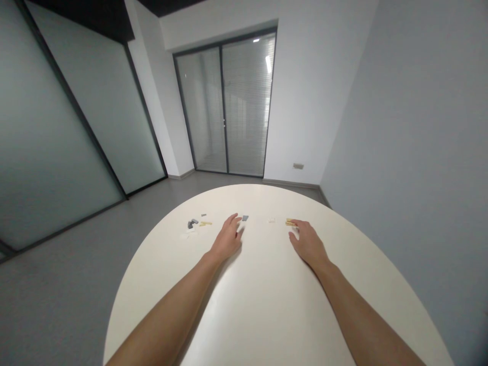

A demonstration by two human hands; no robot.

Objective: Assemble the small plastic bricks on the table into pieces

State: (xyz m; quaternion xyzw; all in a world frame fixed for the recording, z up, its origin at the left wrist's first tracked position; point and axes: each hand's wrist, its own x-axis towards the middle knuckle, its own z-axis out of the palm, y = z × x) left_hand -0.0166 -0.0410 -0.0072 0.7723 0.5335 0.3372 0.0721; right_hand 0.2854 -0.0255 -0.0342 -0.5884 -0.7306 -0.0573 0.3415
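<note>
My left hand (227, 238) rests low over the white table (263, 300), its fingers apart. Just beyond its fingertips lies a small blue-grey flat piece (245, 218); whether they touch it I cannot tell. On the other side, my right hand (308, 241) has its thumb spread away from the fingers. Its fingertips reach some small yellow pieces (290, 222) and partly cover them, so contact is unclear. Between the two hands sits a small group of white pieces (271, 220), hard to make out against the tabletop.
Left of my left hand are several dark grey pieces (190, 224), yellow strips (206, 223), faint white pieces (189, 232) and a small grey piece (203, 215). The table's rounded far edge curves past them. Beyond stand a glass door (246, 107) and frosted panels (95, 86).
</note>
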